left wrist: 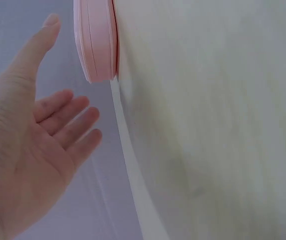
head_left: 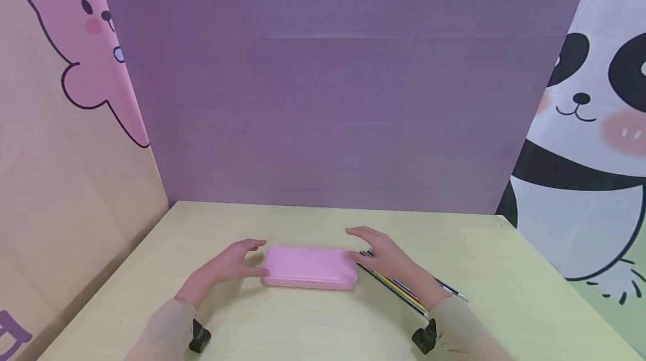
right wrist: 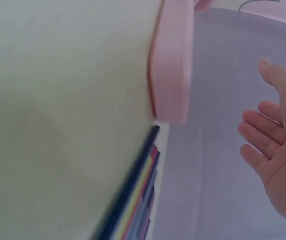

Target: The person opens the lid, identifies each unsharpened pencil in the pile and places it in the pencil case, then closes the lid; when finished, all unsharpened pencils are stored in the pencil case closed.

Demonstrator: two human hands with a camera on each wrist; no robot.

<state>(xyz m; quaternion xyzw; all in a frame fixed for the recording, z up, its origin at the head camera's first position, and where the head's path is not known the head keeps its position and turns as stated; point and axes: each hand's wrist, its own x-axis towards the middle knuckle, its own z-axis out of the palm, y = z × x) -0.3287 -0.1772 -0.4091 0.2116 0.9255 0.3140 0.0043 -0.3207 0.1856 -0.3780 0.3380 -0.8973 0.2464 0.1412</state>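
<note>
Head view: pink pencil case (head_left: pixel 309 267) flat on table (head_left: pixel 504 271), lid closed, between both hands. Left hand (head_left: pixel 229 265), right hand (head_left: pixel 386 254) spread, fingers relaxed, not gripping. Pencils (head_left: pixel 398 288) under right hand. Case likely rigid, light, smooth; best held at short ends

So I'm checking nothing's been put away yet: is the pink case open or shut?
Shut. The pink case lies flat, lid down; the left wrist view shows only a thin seam.

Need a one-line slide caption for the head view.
Two open hands, left hand and right hand, flank a closed pink pencil case on a pale yellow table, pencils lying under the right hand.
</note>
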